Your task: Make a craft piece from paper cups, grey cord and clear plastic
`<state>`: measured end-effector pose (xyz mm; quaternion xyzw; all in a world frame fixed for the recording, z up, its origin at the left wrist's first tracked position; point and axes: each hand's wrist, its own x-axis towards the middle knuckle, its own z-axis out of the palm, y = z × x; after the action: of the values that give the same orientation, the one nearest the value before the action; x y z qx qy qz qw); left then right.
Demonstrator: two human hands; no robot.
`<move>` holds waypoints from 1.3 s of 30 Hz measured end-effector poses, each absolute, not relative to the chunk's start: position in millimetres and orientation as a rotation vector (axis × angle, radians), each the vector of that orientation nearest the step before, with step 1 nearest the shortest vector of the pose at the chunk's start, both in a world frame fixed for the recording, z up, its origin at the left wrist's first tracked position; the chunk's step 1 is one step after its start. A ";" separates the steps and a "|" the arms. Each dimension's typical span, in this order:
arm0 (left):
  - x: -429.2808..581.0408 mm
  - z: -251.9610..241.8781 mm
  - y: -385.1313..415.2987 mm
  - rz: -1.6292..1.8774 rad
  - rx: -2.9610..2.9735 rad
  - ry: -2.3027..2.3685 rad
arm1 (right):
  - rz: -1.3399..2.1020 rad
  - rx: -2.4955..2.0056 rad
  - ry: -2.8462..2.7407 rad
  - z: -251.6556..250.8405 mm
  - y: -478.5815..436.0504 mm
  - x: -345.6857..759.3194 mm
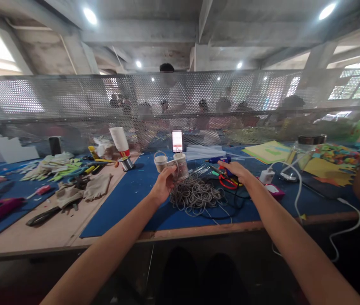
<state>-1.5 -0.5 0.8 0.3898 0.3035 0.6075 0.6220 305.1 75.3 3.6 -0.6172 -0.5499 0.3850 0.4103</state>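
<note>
Forearms (116, 243): both bare, reaching from the bottom edge over the table.
Left hand (163, 185): thumb and fingers pinched on the side of a pale cup (182, 169), which stands upright around the middle of the blue mat, just behind the cord.
Right hand (235, 169): fingers on a blue glue gun (218, 159); I cannot tell how fully they close round it.
Good handling: best to brace the cup low and square, keep the left fingertips clear of the nozzle, and move the gun's cable off the cord so it doesn't snag.
Cord (195, 195): a loose grey tangle in front of the cup, likely to catch on a sleeve or tool.
Red-handled tool (229, 183): below the right hand, partly covered.
Small pail (160, 163): just left of the held cup, handle up.
Phone (177, 141): upright behind the cup, screen lit.
Blue mat (116, 207): laid over a wooden tabletop (71, 228), with gloves (97, 187) to the left, yellow sheets (262, 152) to the right.
Room: perforated screen (97, 95), blurred people beyond it, concrete ceiling, round lights.
</note>
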 end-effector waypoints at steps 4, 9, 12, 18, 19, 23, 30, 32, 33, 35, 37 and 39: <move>-1.6 -1.0 0.2 1.387 0.922 0.713 | 0.904 -1.656 -1.484 2.8 73.9 310.0; -0.5 1.0 -2.9 1.390 0.900 0.698 | 0.745 -1.835 -1.624 -0.3 81.4 312.3; 0.3 1.4 -3.8 1.401 0.904 0.690 | 0.605 -1.968 -1.682 -0.1 86.7 314.2; 1.8 0.9 -2.9 1.407 0.922 0.689 | 0.286 -2.223 -1.805 3.9 83.4 315.0; 1.9 1.1 -3.0 1.406 0.925 0.696 | 0.280 -2.237 -1.821 4.8 82.0 314.0; 2.0 2.1 -4.0 1.415 0.930 0.700 | 0.295 -2.275 -1.838 7.6 77.3 309.2; 2.7 2.9 -5.8 1.414 0.946 0.704 | 0.197 -2.227 -1.843 8.0 73.8 307.3; 2.8 3.3 -6.3 1.413 0.958 0.702 | 0.190 -2.222 -1.841 8.1 73.2 307.3; 2.9 3.6 -6.5 1.411 0.962 0.703 | 0.197 -2.225 -1.842 8.3 72.9 307.4; 2.9 4.0 -6.9 1.413 0.963 0.713 | 0.209 -2.236 -1.844 8.8 72.3 307.4; 3.0 4.3 -7.2 1.418 0.959 0.725 | 0.166 -2.240 -1.846 9.0 71.7 307.3; 3.2 4.3 -7.3 1.423 0.954 0.730 | 0.086 -2.239 -1.841 8.8 71.2 307.0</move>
<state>3.2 -7.3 4.3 0.4109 0.3144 0.6130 0.5971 307.0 71.2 8.8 -0.7665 -0.6301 0.0296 0.1206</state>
